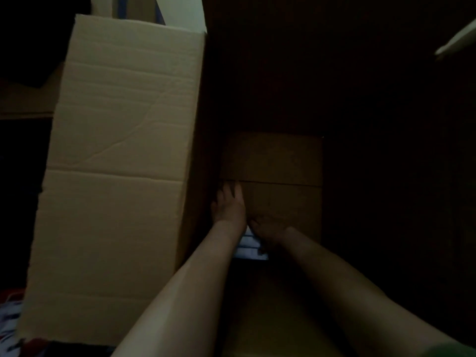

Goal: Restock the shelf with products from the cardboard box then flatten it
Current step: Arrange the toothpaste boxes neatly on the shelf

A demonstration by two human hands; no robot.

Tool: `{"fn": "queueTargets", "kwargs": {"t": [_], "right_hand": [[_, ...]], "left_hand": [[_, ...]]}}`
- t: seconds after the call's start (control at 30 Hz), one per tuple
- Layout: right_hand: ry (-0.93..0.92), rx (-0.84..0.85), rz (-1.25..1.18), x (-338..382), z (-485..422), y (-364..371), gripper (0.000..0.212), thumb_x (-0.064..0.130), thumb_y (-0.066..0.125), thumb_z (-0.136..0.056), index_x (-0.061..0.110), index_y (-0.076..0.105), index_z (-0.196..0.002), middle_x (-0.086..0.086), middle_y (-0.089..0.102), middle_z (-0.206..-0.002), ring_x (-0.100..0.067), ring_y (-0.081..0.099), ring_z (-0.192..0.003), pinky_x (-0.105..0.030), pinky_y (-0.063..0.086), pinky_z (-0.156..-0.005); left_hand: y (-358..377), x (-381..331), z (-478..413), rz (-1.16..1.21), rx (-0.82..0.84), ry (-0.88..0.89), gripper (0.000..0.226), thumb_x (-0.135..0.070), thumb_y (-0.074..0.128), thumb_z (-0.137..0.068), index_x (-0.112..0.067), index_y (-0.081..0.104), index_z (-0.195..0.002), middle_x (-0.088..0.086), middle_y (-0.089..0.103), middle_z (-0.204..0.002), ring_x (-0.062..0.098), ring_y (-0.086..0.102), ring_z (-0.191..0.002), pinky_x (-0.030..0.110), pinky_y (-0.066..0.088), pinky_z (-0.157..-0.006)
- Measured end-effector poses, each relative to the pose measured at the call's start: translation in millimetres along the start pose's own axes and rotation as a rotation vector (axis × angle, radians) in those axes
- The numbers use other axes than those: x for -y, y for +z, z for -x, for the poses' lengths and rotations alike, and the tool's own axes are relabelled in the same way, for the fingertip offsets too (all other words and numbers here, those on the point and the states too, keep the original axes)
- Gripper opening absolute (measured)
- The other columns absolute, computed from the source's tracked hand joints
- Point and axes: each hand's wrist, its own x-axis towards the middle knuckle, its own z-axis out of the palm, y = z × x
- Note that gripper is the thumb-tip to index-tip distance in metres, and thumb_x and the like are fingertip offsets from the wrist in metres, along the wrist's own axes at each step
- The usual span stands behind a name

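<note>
really dark shot, looking straight down into the box [283, 161]. its left wall [121, 150] is the only part catching light: tan cardboard with creases, standing tall. both bare arms reach down inside. the left hand [228, 202] lies on the box floor by the seam, close to the left wall, with its fingers stretched out and holding nothing. the right hand [268, 226] is just beside it, the two pretty much together, sitting on top of a pale packet [251, 247] with bluish stripes. the packet lies on the floor at the near end. it's too murky to say if the right fingers wrap round the packet or just rest on it. outside the box at bottom left there's some red, white and blue cloth [10, 318]. a pale edge [456, 39] pokes in at top right.
</note>
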Motion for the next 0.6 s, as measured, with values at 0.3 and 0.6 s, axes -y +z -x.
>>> {"fn": "queueTargets", "kwargs": {"t": [0.3,0.6], "right_hand": [[0.322,-0.243,-0.605,-1,154,-91,0.065,0.044,0.07,-0.075,0.02,0.047,-0.131,0.0,0.058,-0.125,-0.022,0.06,-0.108,-0.028,0.05,-0.088],[-0.103,-0.026,-1.175,209,454,-265,0.04,0.019,0.056,-0.077,0.022,0.055,-0.117,-0.005,0.061,-0.102,-0.017,0.057,-0.088,-0.022,0.045,-0.07]], "left_hand": [[-58,-21,106,0.639,-0.046,-0.033,0.07,-0.012,0.055,-0.091,-0.008,0.013,-0.147,0.014,0.021,-0.15,0.032,0.023,-0.138,0.038,0.025,-0.111],[-245,28,363,2.05,0.093,-0.094,0.047,-0.049,0.066,-0.075,-0.007,0.062,-0.096,0.009,0.07,-0.083,0.023,0.069,-0.073,0.041,0.054,-0.075]]}}
